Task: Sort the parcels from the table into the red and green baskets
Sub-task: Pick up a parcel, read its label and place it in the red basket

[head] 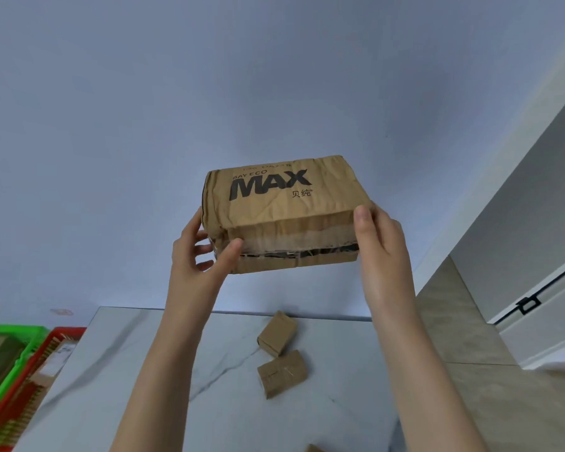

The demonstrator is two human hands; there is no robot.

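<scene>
Presently the person is holding a crumpled brown cardboard parcel [284,213], printed with the word MAX, high above the white marble-patterned table [144,370]; probably it is being raised so that its faces can be read before a basket is chosen. The left hand [196,256] is gripping the left end, thumb on the taped front, fingers [204,247] curling round the side; the right hand [382,252] is clasping the right end, thumb in front, the other fingers hidden behind. A small plain cardboard box [277,334] and a small taped cardboard box [282,373] are lying just beside each other on the table; the green plastic basket [13,331] and the red plastic basket [62,332] are standing together at the left, both with items inside.
</scene>
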